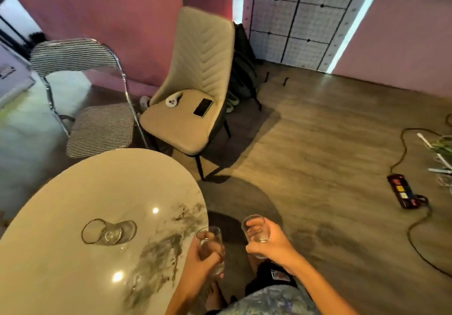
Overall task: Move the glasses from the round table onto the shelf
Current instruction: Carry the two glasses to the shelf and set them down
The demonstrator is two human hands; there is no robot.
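My left hand (204, 257) grips a clear drinking glass (212, 235), held upright just past the right edge of the round marble table (73, 192). In my right hand (269, 239) is a second clear glass (253, 223), held over the floor to the right of the table. One more glass (107, 231) with a gold rim is on the tabletop, left of my left hand; it looks as if it is lying on its side. No shelf is in view.
A beige padded chair (195, 89) with a phone (203, 107) on its seat stands behind the table. A checked folding chair (97, 128) is to its left. A power strip (403, 193) and cables lie on the wooden floor at the right.
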